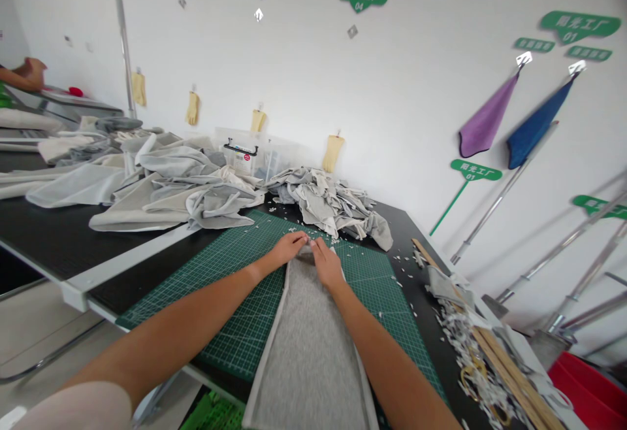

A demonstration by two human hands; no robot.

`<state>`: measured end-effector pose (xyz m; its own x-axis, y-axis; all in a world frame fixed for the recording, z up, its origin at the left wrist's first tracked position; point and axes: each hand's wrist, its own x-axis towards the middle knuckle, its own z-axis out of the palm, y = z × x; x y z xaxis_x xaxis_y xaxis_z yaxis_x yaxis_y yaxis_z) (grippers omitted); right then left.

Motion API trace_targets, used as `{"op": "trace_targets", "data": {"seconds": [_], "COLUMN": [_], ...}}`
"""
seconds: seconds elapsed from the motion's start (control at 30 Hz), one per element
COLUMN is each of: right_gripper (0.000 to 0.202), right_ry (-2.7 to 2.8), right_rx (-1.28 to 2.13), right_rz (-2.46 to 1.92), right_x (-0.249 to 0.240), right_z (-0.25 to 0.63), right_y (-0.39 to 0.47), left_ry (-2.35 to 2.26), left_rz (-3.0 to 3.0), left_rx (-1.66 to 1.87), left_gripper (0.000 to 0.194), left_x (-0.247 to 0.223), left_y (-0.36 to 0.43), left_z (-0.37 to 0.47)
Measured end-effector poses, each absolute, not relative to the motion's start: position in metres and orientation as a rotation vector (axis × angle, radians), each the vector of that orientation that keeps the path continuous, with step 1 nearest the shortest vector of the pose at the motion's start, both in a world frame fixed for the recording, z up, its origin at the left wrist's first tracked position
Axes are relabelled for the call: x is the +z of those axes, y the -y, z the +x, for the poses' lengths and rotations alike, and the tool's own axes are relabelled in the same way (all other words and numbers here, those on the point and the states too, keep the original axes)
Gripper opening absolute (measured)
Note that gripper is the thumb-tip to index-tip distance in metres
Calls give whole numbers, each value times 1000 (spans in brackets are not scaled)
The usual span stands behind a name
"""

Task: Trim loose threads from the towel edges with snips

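A long grey fabric piece point(313, 345) with pale edges lies over the green cutting mat point(220, 312) and runs down toward me. At its far end my left hand point(292, 246) pinches the fabric edge from the left. My right hand point(325, 261) holds the same end from the right, its fingertips close to those of the left. What is between the fingertips is too small to make out. Small white scraps lie scattered on the mat beyond my hands.
Heaps of grey fabric point(171, 181) and cut pieces point(323, 198) lie behind the mat, near a clear plastic box point(245, 155). Wooden strips point(509, 371), gold-handled scissors point(473, 378) and scraps are at right. A red bucket point(588, 391) stands beyond. Another person's arm shows far left.
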<state>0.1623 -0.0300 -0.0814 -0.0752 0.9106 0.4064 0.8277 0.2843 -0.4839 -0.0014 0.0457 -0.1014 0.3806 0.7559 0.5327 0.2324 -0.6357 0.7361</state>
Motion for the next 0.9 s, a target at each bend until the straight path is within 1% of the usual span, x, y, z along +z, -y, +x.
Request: {"op": "trace_targets", "data": {"seconds": [0.3, 0.67, 0.9], "right_gripper": [44, 42, 40], "right_ry": [1969, 1971, 1994], "right_rx": [125, 114, 81], "right_rz": [-1597, -1599, -1628], "right_x": [-82, -82, -85], "right_z": [162, 163, 162], "right_y": [29, 29, 26], "left_ry": [-807, -894, -866], "left_rz": [2093, 2036, 2042], "left_rx": [1192, 1232, 1227], "left_gripper": [32, 34, 32], "left_x": [-103, -100, -102], "left_y": [-47, -45, -47], "left_z": [-1, 0, 0]}}
